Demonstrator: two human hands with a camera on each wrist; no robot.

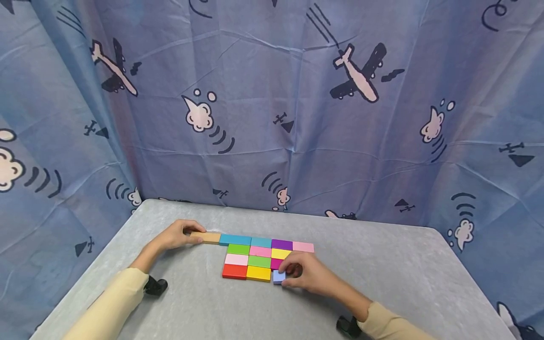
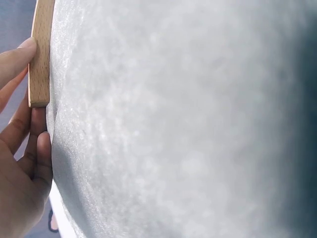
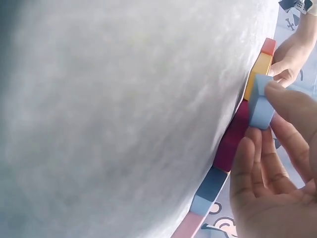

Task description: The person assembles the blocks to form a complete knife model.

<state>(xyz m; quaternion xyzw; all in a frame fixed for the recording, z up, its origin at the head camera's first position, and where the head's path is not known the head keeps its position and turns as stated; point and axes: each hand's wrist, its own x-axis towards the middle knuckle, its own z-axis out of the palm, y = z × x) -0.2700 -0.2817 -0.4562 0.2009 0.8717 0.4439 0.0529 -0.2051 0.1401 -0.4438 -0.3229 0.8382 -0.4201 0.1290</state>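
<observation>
Thumb and fingers of my left hand [image 1: 180, 234] pinch a plain wooden block [image 1: 211, 238], also close up in the left wrist view. It lies at the left end of the long back row, against a blue block [image 1: 235, 240]. My right hand [image 1: 312, 274] pinches a light blue block [image 1: 278, 277] between thumb and fingers, right of the front yellow block [image 1: 258, 274] and just in front of a magenta block [image 1: 276, 263]. In the right wrist view, that light blue block [image 3: 261, 111] overlaps the magenta one; whether it touches the table cannot be told.
Back row continues with a light blue, a purple [image 1: 282, 244] and a pink block [image 1: 303, 247]. Ahead of it lie green, pink, yellow and pale pink blocks, with a red block [image 1: 234, 271] at front left. A patterned blue curtain [image 1: 255, 94] surrounds the grey table [image 1: 204, 311].
</observation>
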